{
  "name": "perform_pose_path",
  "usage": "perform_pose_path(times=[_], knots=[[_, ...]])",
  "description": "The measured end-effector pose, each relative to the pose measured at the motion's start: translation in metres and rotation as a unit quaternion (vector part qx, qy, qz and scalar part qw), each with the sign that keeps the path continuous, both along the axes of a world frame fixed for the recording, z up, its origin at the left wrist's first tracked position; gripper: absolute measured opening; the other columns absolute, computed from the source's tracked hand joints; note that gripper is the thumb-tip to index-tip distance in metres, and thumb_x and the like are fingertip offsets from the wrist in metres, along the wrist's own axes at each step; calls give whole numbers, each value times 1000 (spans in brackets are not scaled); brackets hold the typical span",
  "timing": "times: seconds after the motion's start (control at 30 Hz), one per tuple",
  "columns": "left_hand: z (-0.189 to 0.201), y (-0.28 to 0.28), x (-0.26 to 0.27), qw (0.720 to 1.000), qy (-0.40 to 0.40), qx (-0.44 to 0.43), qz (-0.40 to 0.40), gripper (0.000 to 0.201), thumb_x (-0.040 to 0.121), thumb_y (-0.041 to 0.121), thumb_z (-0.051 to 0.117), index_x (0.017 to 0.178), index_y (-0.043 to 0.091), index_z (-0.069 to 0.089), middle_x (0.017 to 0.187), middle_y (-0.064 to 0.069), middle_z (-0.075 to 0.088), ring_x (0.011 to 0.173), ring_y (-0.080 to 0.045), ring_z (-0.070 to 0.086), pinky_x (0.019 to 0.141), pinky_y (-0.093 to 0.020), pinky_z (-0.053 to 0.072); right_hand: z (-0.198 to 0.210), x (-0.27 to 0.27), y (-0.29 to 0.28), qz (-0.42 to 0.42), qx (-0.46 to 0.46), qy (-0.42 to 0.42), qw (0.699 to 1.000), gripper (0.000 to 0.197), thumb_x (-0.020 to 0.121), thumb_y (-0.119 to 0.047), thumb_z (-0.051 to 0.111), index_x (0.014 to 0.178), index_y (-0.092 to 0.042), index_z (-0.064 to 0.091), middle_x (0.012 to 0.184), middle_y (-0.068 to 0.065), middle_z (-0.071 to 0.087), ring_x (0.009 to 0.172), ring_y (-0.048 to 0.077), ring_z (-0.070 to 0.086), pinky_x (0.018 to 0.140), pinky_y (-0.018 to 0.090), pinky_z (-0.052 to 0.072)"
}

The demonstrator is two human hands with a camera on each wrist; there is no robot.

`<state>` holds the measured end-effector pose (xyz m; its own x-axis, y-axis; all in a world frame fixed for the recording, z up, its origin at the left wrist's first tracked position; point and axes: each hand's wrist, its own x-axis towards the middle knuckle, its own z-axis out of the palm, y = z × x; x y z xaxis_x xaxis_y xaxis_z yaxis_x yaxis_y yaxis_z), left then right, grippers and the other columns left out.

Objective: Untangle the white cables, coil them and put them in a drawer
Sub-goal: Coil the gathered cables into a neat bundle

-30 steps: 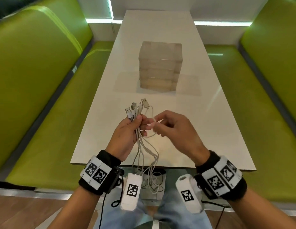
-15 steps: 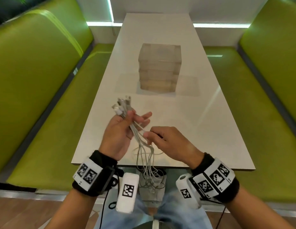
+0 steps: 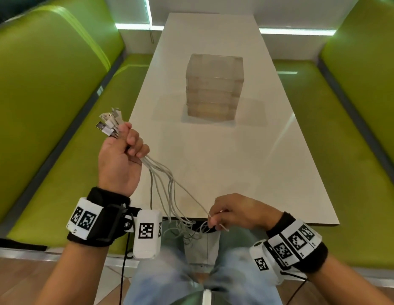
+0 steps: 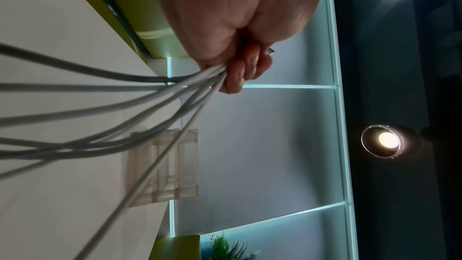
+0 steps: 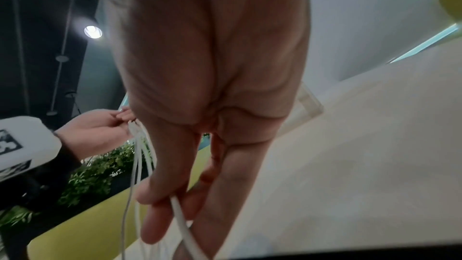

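Gripping limp, light white cables [image 3: 160,179] near their plugs, our left hand [image 3: 117,164] anchors; right hand [image 3: 233,213] pinches one strand.

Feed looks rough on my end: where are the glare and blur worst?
Head view: glare streak on the table, knees blurred. Left wrist view: ceiling lamps flare, white cables soft near the lens. Right wrist view: right hand fills the frame, soft; dark band at the bottom.
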<state>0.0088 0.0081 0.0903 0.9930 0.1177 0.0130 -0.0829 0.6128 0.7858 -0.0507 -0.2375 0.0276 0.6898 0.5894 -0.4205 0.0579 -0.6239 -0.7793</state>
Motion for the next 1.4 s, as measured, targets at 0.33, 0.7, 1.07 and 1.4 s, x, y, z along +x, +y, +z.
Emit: perform_pose_path(times=[0.33,0.7,1.07,1.4], knots=[[4,-29,-12,998,5,33,-62,22,102,18,33,85,14,47,55,10,43,43,-3,30,45,-17,32,-25,-10,19,-59,-35,-8,998,7,78,-15,73,82,-14,67,89,13,72,75,27,68,67,35,56],[0,-81,-34,976,45,79,-196,18,98,21,40,86,11,48,58,4,43,49,-10,32,44,-21,33,30,17,28,-100,178,-50,978,17,94,-29,53,103,-15,57,103,0,65,97,0,58,93,20,44],[-12,-76,-33,953,68,200,-215,22,102,20,36,89,9,50,58,4,39,53,-11,31,53,-22,33,4,9,24,-176,136,-57,973,94,67,-78,54,137,-20,35,142,-2,40,130,11,40,111,35,35],[-16,-92,-47,909,34,270,-316,6,74,9,40,71,14,42,54,9,35,53,-9,31,53,-24,30,55,29,29,-226,304,-48,924,29,90,-23,57,109,-2,65,88,-5,70,81,7,66,67,17,51]])
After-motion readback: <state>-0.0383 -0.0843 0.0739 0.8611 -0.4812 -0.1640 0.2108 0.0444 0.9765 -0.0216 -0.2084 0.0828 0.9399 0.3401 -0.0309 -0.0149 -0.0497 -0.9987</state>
